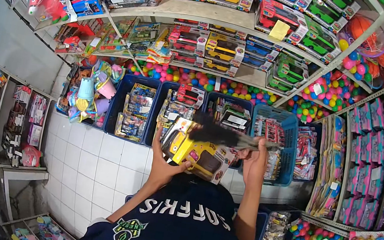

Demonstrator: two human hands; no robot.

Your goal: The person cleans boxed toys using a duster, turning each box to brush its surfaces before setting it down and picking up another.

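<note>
My left hand (166, 167) grips the left end of a yellow toy box (199, 153) with a dark window, held tilted in front of my chest. My right hand (254, 163) is closed round the handle of a duster with dark bristles (215, 133). The bristles lie over the upper edge of the box and hide part of it. Beyond the box stand blue baskets with packaged toys, and a boxed red toy (190, 96) rests on top of one.
Shelves (195, 11) with boxed toy buses run across the front. Several blue baskets (113, 106) line the floor below. Toy buckets (87, 88) stand at the left. Colourful balls (333, 91) and hanging packaged toys (365, 156) are at the right. White floor tiles (96, 170) lie at lower left.
</note>
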